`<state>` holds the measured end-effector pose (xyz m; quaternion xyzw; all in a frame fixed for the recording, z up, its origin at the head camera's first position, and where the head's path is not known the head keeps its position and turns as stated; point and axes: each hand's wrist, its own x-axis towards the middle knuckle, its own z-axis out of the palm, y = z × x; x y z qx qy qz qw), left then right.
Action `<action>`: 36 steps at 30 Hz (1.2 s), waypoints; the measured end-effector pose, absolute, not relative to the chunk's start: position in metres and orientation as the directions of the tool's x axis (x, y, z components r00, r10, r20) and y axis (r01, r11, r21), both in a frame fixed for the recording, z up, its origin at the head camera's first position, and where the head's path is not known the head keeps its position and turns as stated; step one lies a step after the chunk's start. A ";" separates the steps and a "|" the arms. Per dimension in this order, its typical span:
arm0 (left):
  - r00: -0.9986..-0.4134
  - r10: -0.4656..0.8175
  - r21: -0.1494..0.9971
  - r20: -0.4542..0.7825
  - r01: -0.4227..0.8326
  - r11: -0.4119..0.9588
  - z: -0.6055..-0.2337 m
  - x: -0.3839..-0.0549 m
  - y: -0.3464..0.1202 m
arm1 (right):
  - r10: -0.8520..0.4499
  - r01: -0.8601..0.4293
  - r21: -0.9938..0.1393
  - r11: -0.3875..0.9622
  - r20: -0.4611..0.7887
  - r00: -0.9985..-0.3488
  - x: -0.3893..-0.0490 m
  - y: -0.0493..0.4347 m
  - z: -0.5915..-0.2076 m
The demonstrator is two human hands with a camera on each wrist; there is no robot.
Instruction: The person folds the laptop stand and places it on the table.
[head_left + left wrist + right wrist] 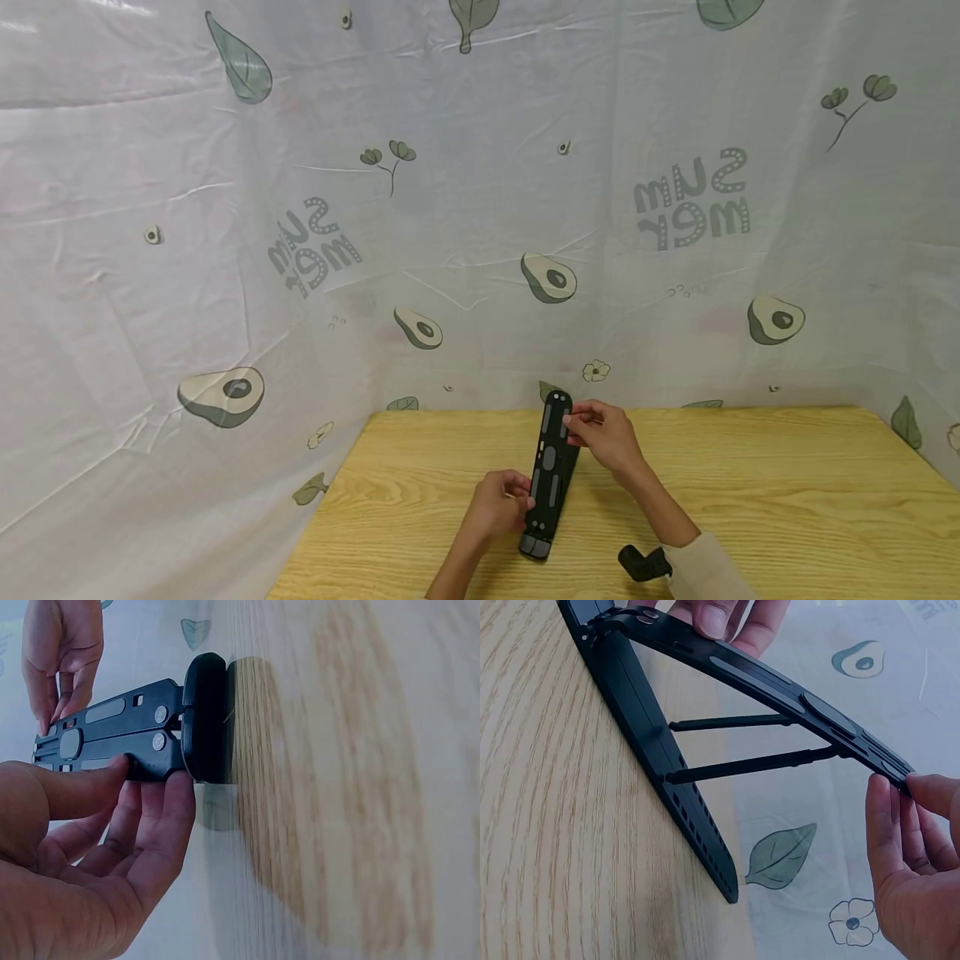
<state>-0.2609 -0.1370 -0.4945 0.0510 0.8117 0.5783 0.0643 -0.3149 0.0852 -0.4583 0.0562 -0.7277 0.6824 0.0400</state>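
A black folding laptop stand [550, 458] with grey pads stands on the wooden table, its two halves side by side in a narrow strip. In the right wrist view its upper arm [765, 686] is raised at a slant from the base [641, 727], with two thin struts [757, 765] between them. Near the hinged lower end, my left hand [498, 502] pinches the side of the upper arm, thumb on top and fingers beneath. My right hand [606, 435] pinches the raised far end between thumb and fingers.
The wooden table [750, 483] extends to both sides of the stand. Behind it hangs a pale curtain [480, 208] printed with avocados and leaves, meeting the table's back edge. A black angular piece [643, 563] sits by my right cuff.
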 end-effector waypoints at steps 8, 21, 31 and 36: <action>-0.984 0.172 0.941 -0.036 0.024 0.339 -0.492 -0.264 -0.140 | -0.004 -0.136 -0.989 0.055 0.136 -0.991 -0.311 0.087 -0.457; -0.980 0.194 0.948 -0.046 0.019 0.318 -0.493 -0.268 -0.141 | 0.042 -0.119 -0.993 0.019 0.120 -0.992 -0.302 0.089 -0.458; -0.975 0.218 0.951 -0.027 0.042 0.306 -0.495 -0.271 -0.143 | 0.054 -0.100 -0.995 0.005 0.101 -0.993 -0.296 0.092 -0.458; -0.973 0.230 0.953 -0.025 0.046 0.299 -0.493 -0.273 -0.145 | 0.058 -0.106 -0.994 -0.009 0.106 -0.993 -0.294 0.093 -0.459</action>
